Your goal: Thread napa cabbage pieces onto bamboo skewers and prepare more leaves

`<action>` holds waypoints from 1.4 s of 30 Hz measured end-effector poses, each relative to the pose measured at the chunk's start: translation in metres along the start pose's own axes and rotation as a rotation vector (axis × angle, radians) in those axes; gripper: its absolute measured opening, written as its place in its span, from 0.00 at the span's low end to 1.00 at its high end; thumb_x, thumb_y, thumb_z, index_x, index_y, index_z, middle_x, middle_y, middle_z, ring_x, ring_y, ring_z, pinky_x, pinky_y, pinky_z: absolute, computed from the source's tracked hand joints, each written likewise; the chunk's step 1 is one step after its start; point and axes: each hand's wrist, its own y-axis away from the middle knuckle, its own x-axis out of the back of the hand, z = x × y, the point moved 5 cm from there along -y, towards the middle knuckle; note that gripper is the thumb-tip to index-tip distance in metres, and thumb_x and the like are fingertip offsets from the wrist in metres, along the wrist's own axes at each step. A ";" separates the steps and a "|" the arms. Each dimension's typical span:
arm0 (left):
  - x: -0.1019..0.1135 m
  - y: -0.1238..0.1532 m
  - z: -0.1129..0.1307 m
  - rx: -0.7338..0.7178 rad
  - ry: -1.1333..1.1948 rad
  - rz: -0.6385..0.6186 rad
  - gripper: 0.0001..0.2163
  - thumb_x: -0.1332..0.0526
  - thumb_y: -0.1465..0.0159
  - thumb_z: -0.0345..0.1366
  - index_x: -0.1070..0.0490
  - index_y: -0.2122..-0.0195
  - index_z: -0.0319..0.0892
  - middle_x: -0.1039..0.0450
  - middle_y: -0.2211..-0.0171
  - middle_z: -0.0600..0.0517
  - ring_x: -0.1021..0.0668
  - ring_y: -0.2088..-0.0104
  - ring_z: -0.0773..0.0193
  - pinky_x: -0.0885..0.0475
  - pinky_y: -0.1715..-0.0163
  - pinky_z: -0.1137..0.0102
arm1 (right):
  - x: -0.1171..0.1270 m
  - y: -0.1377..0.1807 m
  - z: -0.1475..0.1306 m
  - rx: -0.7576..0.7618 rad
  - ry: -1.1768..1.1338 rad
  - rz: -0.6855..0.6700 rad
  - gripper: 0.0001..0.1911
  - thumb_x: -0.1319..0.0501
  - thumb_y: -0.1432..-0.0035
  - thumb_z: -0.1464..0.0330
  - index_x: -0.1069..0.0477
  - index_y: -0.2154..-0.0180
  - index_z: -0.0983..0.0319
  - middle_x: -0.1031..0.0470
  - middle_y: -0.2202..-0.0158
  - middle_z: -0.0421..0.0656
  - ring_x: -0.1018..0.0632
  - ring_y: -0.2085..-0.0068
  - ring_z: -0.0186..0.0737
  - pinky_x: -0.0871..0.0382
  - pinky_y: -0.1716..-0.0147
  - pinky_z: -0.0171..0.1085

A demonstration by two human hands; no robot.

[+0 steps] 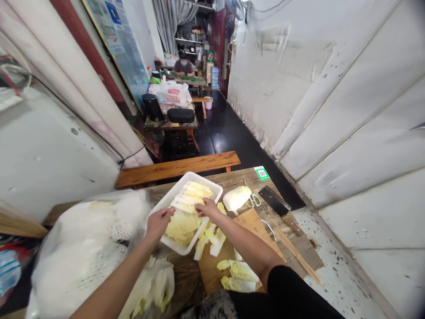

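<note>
You stand at a wooden table (pixel 300 248) that runs along the white wall. On your left lies a big clear plastic bag (pixel 89 248) with white netted things inside; it covers much of that side of the table. Behind the table is a wooden bench (pixel 179 167).

In the middle stands a white rectangular tray (pixel 212 189), partly on the wooden cutting board (pixel 212 266). The tray holds cut cabbage pieces (pixel 186 217), laid in rows at the far end and piled at the near end.

Your left hand (pixel 160 221) is at the left rim of the tray, fingers bent over the cabbage; I cannot tell if it pinches a piece. Your right hand (pixel 207 207) rests on top of the cabbage in the tray, fingers curled down and touching it, but a firm hold is not visible.

More cabbage strips (pixel 210 239) lie on the board just beside the tray, and leaves (pixel 237 274) near your right arm. A half cabbage (pixel 236 197) lies beyond the board, with scissors (pixel 254 200) touching it, then a cleaver (pixel 274 201) and thin bamboo skewers (pixel 294 248) to the right.
</note>
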 end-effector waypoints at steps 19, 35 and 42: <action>-0.078 -0.006 0.066 -0.780 -0.420 -0.180 0.27 0.54 0.30 0.45 0.42 0.38 0.27 0.45 0.34 0.34 0.45 0.33 0.46 0.53 0.35 0.50 | 0.151 0.173 0.118 0.087 0.734 0.508 0.14 0.41 0.34 0.63 0.31 0.50 0.63 0.28 0.50 0.47 0.24 0.53 0.42 0.27 0.54 0.47; -0.104 0.229 0.090 -0.839 -0.058 0.324 0.36 0.36 0.41 0.30 0.50 0.33 0.50 0.36 0.38 0.44 0.30 0.40 0.50 0.32 0.43 0.54 | 0.085 0.222 0.202 0.563 0.894 -0.069 0.45 0.34 0.49 0.49 0.43 0.36 0.65 0.39 0.38 0.58 0.40 0.38 0.56 0.51 0.38 0.55; -0.172 0.277 0.014 -0.789 -0.135 0.394 0.36 0.37 0.40 0.31 0.52 0.32 0.47 0.34 0.41 0.40 0.28 0.43 0.47 0.27 0.48 0.53 | 0.081 0.217 0.223 0.704 0.873 -0.020 0.37 0.42 0.40 0.51 0.44 0.36 0.63 0.37 0.39 0.55 0.40 0.39 0.53 0.49 0.40 0.52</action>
